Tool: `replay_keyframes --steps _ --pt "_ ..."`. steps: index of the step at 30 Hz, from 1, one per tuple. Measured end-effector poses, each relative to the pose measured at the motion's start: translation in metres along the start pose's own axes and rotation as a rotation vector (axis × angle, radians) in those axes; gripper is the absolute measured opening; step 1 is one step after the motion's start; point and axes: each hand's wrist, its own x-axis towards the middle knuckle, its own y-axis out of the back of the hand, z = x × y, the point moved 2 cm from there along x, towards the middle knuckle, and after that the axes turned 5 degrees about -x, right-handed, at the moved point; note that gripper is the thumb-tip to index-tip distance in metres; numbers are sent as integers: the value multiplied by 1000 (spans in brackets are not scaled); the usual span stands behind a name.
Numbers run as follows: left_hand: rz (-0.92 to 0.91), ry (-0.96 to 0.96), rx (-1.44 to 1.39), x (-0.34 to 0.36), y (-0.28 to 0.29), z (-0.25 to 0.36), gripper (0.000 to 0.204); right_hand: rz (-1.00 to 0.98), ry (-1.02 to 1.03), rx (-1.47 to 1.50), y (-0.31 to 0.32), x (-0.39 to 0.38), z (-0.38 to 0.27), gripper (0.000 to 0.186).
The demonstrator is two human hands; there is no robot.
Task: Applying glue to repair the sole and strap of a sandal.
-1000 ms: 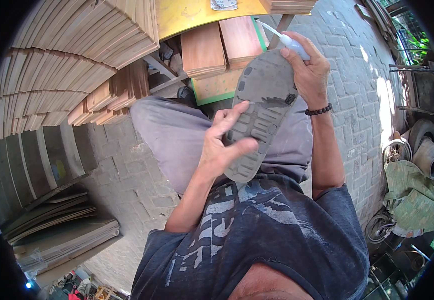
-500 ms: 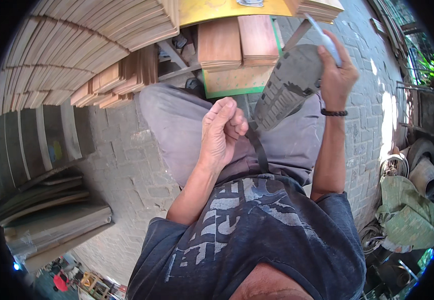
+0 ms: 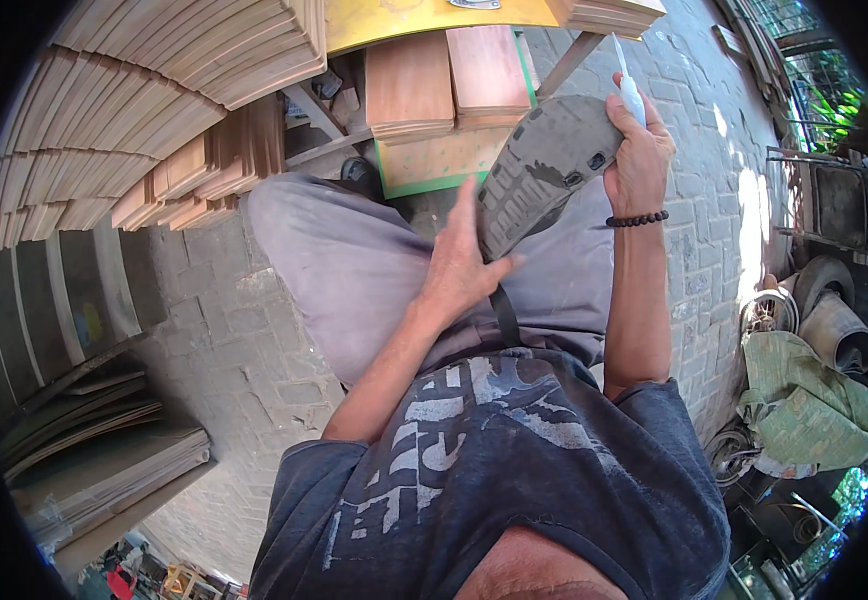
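Observation:
A grey rubber shoe (image 3: 544, 170) is tilted over my lap, its blocky tread toward me and a torn dark patch in the sole. My left hand (image 3: 459, 262) takes the lower end of the shoe between thumb and fingers; part of the fingers is behind it. My right hand (image 3: 642, 150), with a dark bead bracelet on its wrist, is closed round a pale-handled tool (image 3: 630, 98) whose thin point is up. The right fingers are also against the shoe's upper edge; how firmly they grip it is hidden.
Stacked thin wooden boards (image 3: 184, 50) rise at the far left. More boards (image 3: 409, 85) lie under a yellow tabletop (image 3: 404, 22) ahead. Dark sheets (image 3: 114, 450) are piled at left. A green cloth (image 3: 804, 405) and round metal parts (image 3: 839, 325) stand at right on paving.
My left hand has gone from a loose fist beside the shoe to its lower end, fingers spread round it. Shoe, tool and right hand have shifted slightly left in view.

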Motion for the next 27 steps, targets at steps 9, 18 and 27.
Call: replay_keyframes --steps 9,18,27 --pt "140 123 -264 0 10 -8 116 -36 44 53 16 11 -14 32" --pt "87 352 -809 21 13 -40 91 -137 334 12 52 0 -24 40" --pt "-61 628 -1146 51 5 -59 70 -173 251 113 69 -22 20 39"
